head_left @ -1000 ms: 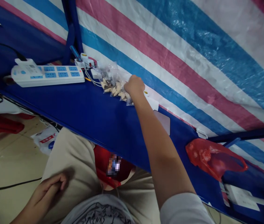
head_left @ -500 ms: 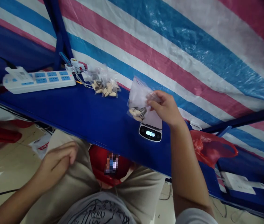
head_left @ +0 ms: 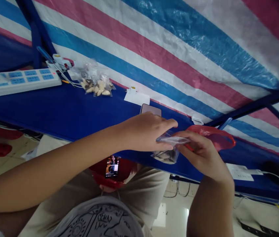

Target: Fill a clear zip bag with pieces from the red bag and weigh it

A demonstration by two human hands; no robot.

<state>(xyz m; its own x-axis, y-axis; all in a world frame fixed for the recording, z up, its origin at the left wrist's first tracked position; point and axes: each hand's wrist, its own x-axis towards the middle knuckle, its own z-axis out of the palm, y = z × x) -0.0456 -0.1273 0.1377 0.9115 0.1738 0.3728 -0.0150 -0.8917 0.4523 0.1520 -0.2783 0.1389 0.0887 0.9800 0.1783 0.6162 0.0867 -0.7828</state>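
- Right hand (head_left: 201, 154): fingers (head_left: 187, 142) and thumb pinch together on the top edge of a small clear zip bag (head_left: 167, 152), holding it up by its mouth.
- Left hand (head_left: 141, 131): fingers (head_left: 165, 124) lie together and stretch toward the same edge from the other side; the hand partly hides them, so I cannot tell if they clamp it.
- The bag hangs between the hands, just above the blue table's front edge, and its weight pulls the pale pieces (head_left: 165, 158) into the bottom, leaving the top flat and empty where the fingers grip.
- Beyond the fingers, a red plastic bag (head_left: 211, 137) lies just past the right hand.
- The left forearm (head_left: 63, 164) crosses above the lap and blocks part of the view, with a lit phone (head_left: 112, 166) just below it.
- Behind the left hand, a flat pad (head_left: 150, 109) is partly hidden; a paper slip (head_left: 136, 97) lies near it.
- Farther along the table (head_left: 55, 115), filled bags (head_left: 93, 82) lie beside a power strip (head_left: 18, 82).
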